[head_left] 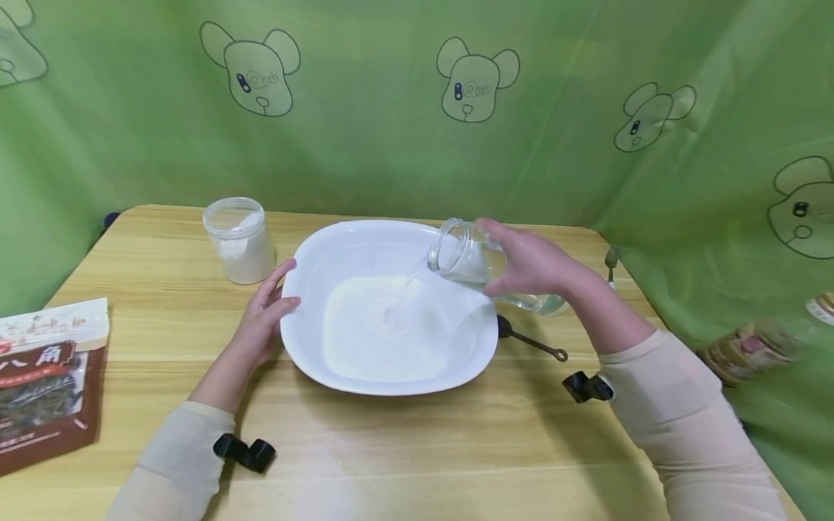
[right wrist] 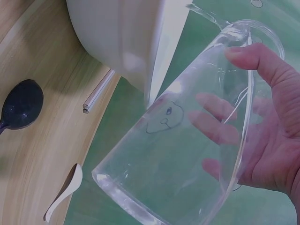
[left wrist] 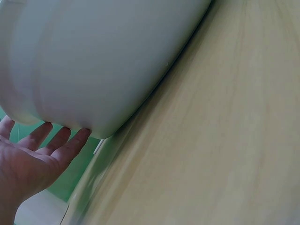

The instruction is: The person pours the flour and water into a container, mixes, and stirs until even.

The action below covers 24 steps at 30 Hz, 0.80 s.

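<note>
A white oval basin (head_left: 394,383) stands on the wooden table, with water in its bottom. My left hand (head_left: 260,318) holds the basin's left side, thumb at the rim. In the left wrist view its fingertips (left wrist: 70,145) press against the outer wall. Over the basin's right rim, my right hand (head_left: 534,260) grips a clear glass jar (head_left: 465,264), tipped with its mouth to the left. A thin stream of water (head_left: 410,282) runs from the mouth into the basin. The right wrist view shows thumb and fingers around the jar (right wrist: 164,154).
Behind my left hand stands an uncovered jar of white powder (head_left: 244,253). A brown packet (head_left: 48,383) lies at left. Right of the basin are a dark spoon (head_left: 531,343), a fork (head_left: 611,262) and a white spoon (right wrist: 66,193). A labelled bottle (head_left: 756,347) stands far right.
</note>
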Tool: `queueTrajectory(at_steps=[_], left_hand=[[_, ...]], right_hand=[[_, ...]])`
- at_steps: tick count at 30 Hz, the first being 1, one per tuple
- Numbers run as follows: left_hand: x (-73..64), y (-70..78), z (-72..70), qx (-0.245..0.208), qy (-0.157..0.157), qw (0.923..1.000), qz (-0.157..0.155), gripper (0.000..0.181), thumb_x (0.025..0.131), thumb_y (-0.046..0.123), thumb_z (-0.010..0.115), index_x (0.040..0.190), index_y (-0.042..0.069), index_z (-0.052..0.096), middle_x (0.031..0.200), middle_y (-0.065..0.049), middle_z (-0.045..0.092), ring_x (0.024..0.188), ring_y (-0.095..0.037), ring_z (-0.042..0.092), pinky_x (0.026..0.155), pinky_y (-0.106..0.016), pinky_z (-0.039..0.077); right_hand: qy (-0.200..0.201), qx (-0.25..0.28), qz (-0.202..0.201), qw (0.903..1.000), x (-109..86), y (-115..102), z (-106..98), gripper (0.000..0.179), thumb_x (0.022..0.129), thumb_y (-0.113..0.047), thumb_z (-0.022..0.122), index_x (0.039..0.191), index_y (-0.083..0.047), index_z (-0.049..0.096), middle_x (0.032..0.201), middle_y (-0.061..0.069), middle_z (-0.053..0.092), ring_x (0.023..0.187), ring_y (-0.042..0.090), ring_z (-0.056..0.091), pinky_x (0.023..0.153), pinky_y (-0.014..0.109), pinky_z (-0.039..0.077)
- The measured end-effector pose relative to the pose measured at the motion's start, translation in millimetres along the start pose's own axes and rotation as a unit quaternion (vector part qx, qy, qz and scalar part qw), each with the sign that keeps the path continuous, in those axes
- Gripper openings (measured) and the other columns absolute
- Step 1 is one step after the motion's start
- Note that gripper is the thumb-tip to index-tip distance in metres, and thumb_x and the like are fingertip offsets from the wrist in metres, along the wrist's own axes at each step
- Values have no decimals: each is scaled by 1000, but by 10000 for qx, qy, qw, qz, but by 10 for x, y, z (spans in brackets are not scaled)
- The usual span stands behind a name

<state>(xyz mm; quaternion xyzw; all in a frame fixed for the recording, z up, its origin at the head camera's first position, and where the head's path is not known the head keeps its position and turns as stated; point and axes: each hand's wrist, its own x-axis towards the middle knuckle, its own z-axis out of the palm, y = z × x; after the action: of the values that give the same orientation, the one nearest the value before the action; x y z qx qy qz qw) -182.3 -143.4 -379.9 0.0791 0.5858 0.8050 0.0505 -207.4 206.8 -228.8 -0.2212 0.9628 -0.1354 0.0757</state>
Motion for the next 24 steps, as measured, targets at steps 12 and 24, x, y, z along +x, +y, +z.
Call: queueTrajectory(at_steps=[12,24], left_hand=[[6,9,-20,-26,-18,10000,40,57,83,2,44,135,18,28,130,-19,30,96,-19,51,70,-34,50],[13,-12,-14,-74,-28,10000,27,58,82,1,43,136,18,27,132,-19,28,98,-21,50,71,-34,50]], right_hand=[[-34,47,48,10000,9,-9,-17,96,59,-16,75,137,-9,19,123,23,41,102,35,47,78,44,44],[-53,-106,-9,9999,12,11,4,97,58,-18,76,137,-8,19,123,22,42,102,35,46,79,45,43]])
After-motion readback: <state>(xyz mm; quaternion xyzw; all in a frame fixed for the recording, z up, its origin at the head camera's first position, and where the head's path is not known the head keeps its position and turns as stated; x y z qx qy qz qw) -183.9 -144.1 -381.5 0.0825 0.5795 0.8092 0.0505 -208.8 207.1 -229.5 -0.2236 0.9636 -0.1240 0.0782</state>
